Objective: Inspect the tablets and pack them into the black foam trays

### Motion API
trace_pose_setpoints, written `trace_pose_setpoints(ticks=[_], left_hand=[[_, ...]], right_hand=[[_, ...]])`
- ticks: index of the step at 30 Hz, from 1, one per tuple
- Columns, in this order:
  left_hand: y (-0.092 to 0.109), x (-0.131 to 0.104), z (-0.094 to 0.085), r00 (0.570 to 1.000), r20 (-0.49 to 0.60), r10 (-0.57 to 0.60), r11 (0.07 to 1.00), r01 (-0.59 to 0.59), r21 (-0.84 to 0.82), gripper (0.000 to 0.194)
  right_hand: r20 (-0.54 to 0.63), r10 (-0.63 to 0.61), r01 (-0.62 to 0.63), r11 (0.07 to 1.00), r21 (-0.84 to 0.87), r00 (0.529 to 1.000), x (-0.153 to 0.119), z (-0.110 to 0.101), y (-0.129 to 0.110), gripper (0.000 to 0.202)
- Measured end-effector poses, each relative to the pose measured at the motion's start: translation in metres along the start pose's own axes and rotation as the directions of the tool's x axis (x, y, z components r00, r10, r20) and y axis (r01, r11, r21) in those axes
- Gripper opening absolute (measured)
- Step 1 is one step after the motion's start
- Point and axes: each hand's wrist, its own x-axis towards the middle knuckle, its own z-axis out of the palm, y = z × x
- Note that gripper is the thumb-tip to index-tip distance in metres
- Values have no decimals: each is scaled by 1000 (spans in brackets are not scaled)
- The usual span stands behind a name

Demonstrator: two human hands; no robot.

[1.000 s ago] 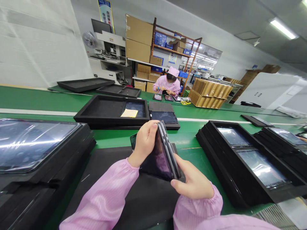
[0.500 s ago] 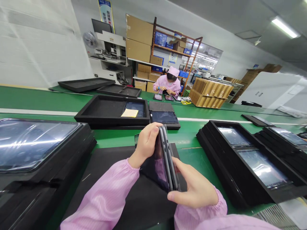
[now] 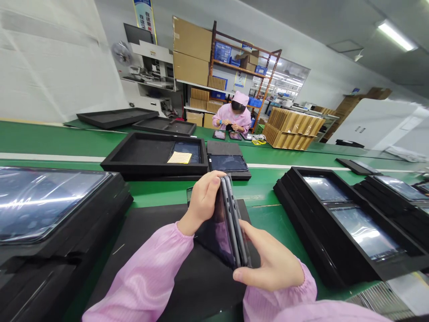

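Observation:
Two tablets point(image 3: 229, 223) are pressed together face to back and stand on edge between my hands, their thin sides with ports turned up toward me. My left hand point(image 3: 205, 197) grips them at the far upper end, thumb along the top. Around the near end on the right, my right hand point(image 3: 268, 259) is closed, with its thumb at the lower corner; its other fingers are partly hidden behind the tablets. Below lies a black foam mat point(image 3: 147, 250). Another dark glossy edge point(image 3: 189, 195) shows just behind my left wrist.
Black foam trays point(image 3: 154, 172) holding a tablet and a yellow label sheet point(image 3: 180, 157) stand ahead. A stacked tray with a tablet point(image 3: 50, 197) is at left; more stacked trays point(image 3: 315, 250) with tablets stand at right. A co-worker point(image 3: 234, 114) sits across the green bench point(image 3: 264, 197).
The view has shifted very slightly. Both hands keep the same hold on the two tablets, with almost no movement.

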Motion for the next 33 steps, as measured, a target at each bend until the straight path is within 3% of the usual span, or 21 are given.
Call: trace_pose_setpoints(ticks=[8,14,18,29,33], left_hand=[[3,-1,-2,1000,12,-5,1000,5,7,61],[14,-8,-3,984,166,58,997,-49,-57,62],[18,-11,-1,966,240,98,994,-81,-77,64],[17,-12,-2,972,231,46,993,-20,-114,63],[16,-7,-4,982,189,-32,989,58,-134,64]], right_hand=[[1,-9,9,999,40,1000,0,1,0,71],[-157,-37,60,988,144,987,0,6,3,46],[-235,-30,70,984,165,972,1,10,3,46],[-281,-43,89,984,155,959,4,14,0,47],[-376,-57,135,973,186,925,14,24,2,44]])
